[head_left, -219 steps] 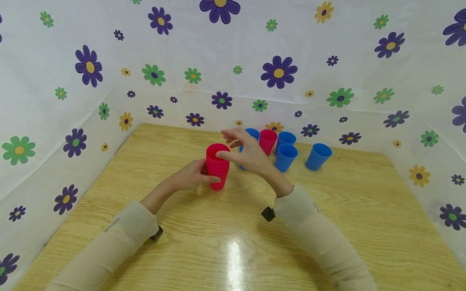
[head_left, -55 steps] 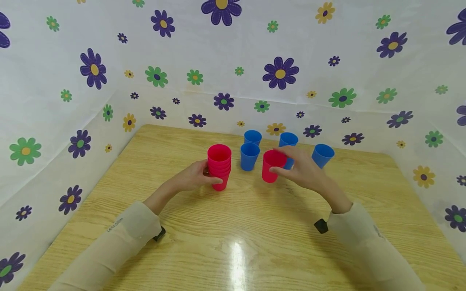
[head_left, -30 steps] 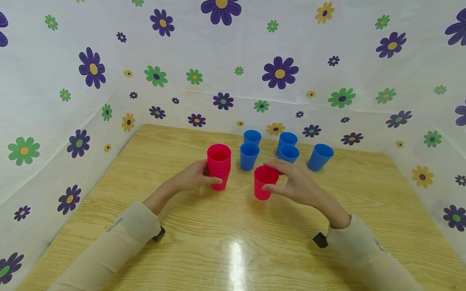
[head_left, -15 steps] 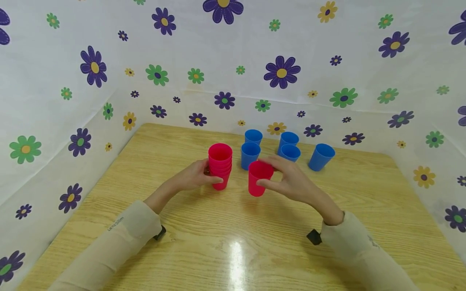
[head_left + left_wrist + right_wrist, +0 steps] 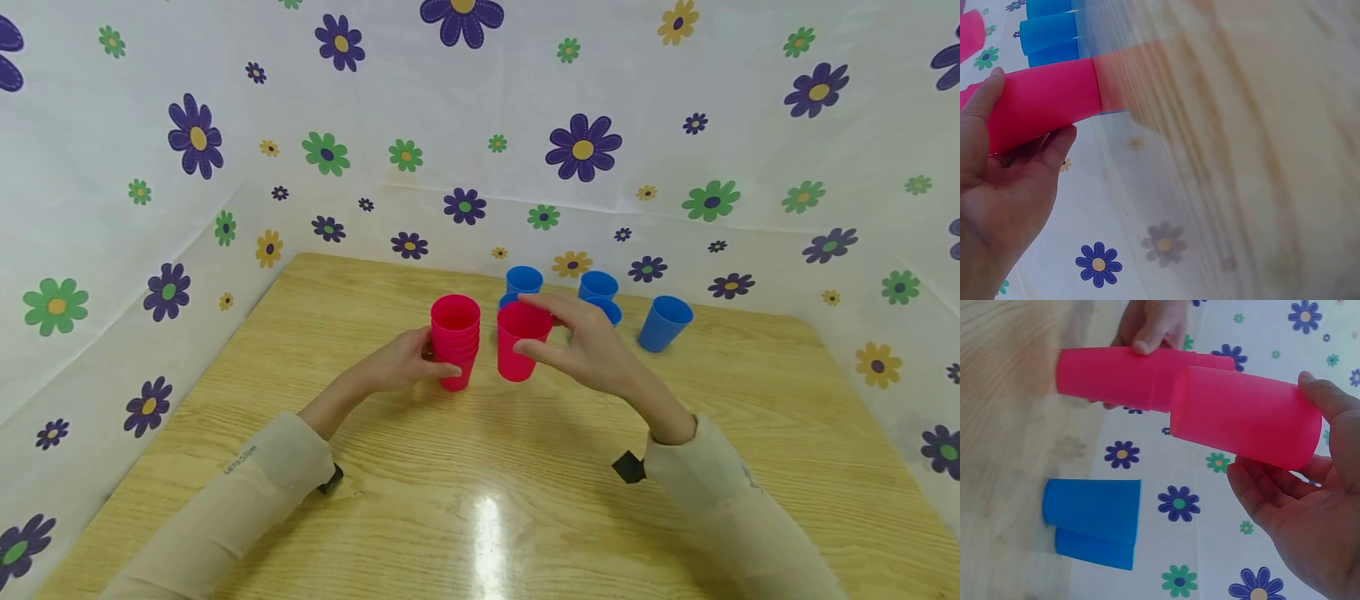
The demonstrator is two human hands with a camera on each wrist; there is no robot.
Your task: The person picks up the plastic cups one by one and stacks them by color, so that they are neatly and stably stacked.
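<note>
My left hand (image 5: 401,362) grips a stack of nested red cups (image 5: 454,342) that stands upright on the table, thumb across the front of the lowest cup. Just right of the stack, a single red cup (image 5: 517,354) is held near its rim between the thumb and fingers of my right hand (image 5: 588,342). In the right wrist view this single cup (image 5: 1244,419) hangs clear of the tabletop and partly overlaps the stack (image 5: 1116,378). The left wrist view shows the lowest red cup (image 5: 1054,97) with its base on the table.
Several blue cups stand upright toward the back of the wooden table (image 5: 405,500). One blue cup (image 5: 665,323) is apart at the right, another (image 5: 597,285) stands behind my right hand, and a third (image 5: 523,279) is at the back. A flower-printed sheet (image 5: 420,92) encloses the back and sides.
The right hand has brought the single red cup forward from among the blue cups, then left and up beside the stack. Earlier it was over the stack's top. The left hand keeps its grip.
</note>
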